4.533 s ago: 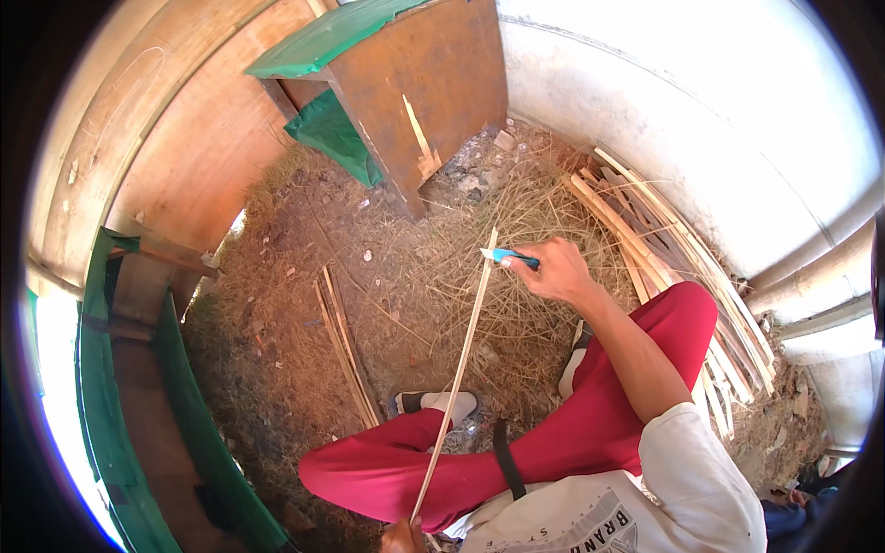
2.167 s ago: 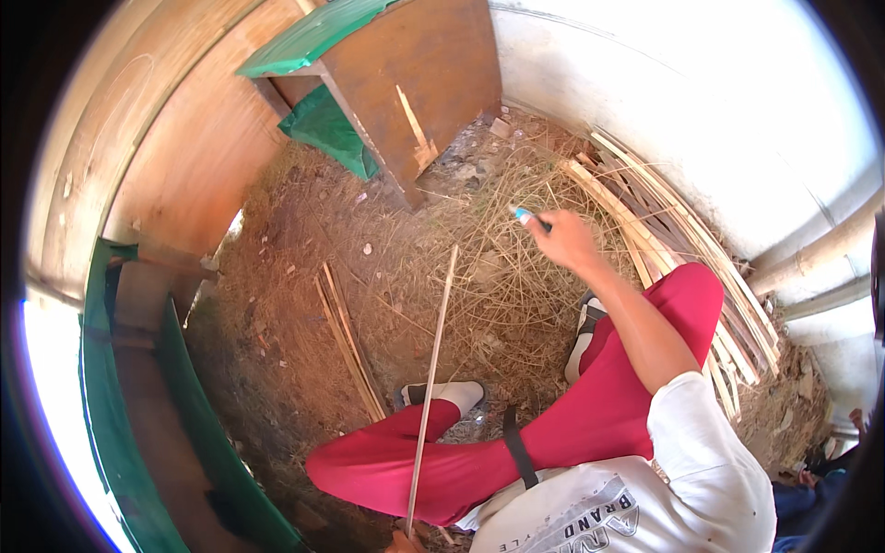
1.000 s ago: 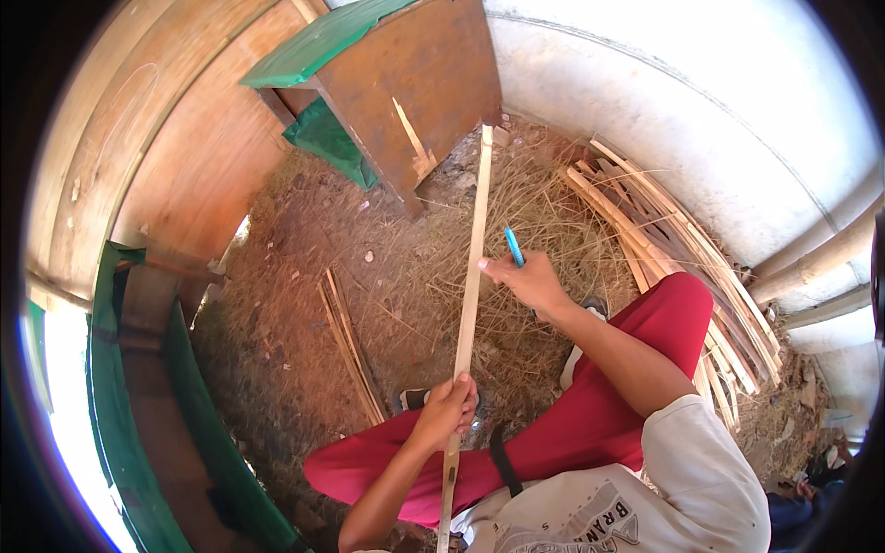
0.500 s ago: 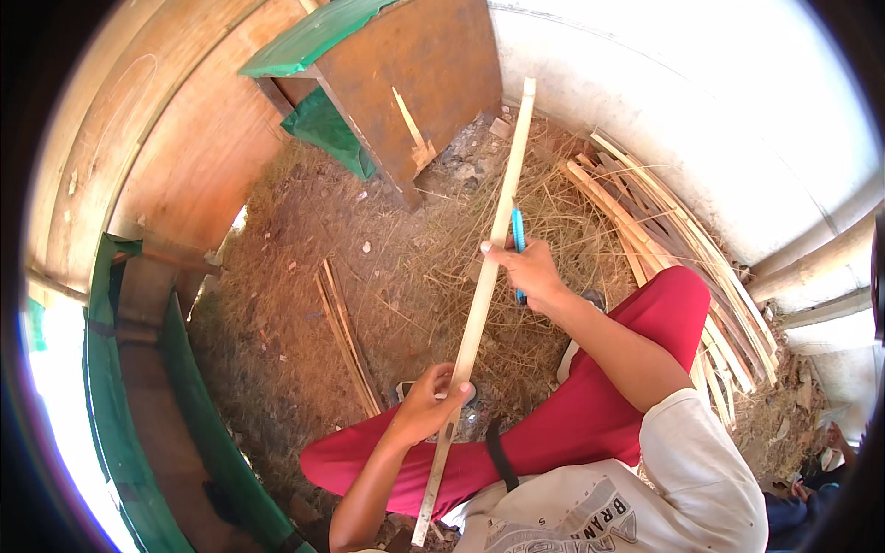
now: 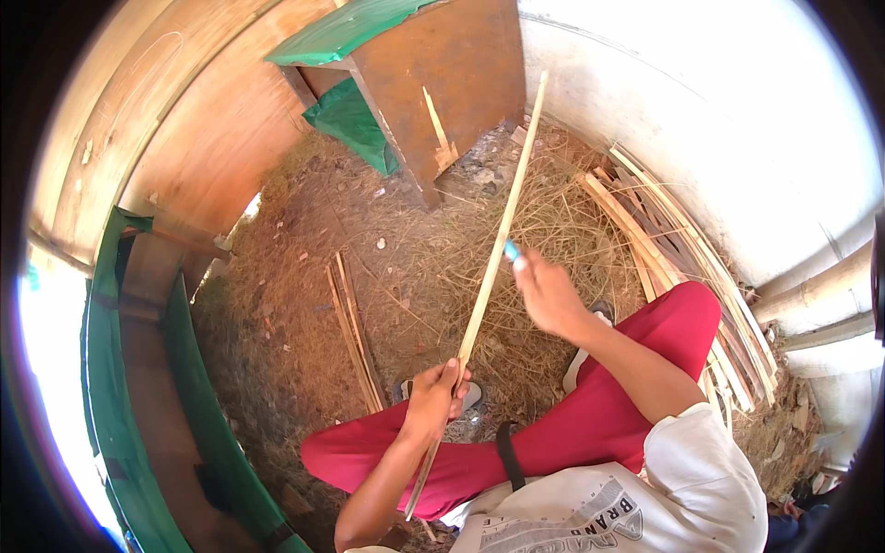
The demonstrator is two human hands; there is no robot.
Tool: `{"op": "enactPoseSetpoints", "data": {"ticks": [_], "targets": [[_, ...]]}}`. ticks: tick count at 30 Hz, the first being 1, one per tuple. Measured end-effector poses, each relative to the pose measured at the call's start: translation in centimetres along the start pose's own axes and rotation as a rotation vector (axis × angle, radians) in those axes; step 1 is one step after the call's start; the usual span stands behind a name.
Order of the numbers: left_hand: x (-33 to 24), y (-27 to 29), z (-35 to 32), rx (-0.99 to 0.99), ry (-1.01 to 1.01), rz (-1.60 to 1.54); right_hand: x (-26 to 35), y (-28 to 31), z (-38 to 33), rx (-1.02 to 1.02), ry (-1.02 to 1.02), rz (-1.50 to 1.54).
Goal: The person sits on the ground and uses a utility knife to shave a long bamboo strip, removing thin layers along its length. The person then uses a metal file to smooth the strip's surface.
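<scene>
My left grip (image 5: 433, 398) is closed around the strip (image 5: 489, 276), which points to one o'clock; my right grip (image 5: 546, 293) holds a blue knife (image 5: 510, 250) against it.

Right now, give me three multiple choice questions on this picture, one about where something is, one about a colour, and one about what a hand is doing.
1. Where does the pile of split strips lie?
A. along the pale wall on the person's right
B. on top of the wooden box
C. across the person's lap

2. What colour is the tool handle at the right hand?
A. red
B. blue
C. yellow

3. How does the left hand stand to the long strip?
A. open and clear of it
B. closed around its lower part
C. flat on the ground

Answers:
1. A, the strips fan out at the foot of the wall.
2. B, a blue tip shows beside the strip above the right hand's fingers.
3. B, the left hand's fingers wrap the strip, which slants up toward the wooden box.
</scene>
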State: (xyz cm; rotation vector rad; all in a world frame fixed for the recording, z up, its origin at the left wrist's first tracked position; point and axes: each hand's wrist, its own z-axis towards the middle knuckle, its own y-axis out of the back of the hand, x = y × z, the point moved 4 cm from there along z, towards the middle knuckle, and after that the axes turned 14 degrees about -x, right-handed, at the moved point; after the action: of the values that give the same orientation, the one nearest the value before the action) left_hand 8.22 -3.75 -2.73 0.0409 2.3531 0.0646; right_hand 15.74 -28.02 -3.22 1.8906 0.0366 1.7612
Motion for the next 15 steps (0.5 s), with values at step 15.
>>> {"op": "enactPoseSetpoints", "data": {"ticks": [15], "targets": [[-1.0,-2.1,3.8,-0.009,0.141,-0.143,-0.3,-2.4,-3.3,0.176,0.574,-0.398]]}}
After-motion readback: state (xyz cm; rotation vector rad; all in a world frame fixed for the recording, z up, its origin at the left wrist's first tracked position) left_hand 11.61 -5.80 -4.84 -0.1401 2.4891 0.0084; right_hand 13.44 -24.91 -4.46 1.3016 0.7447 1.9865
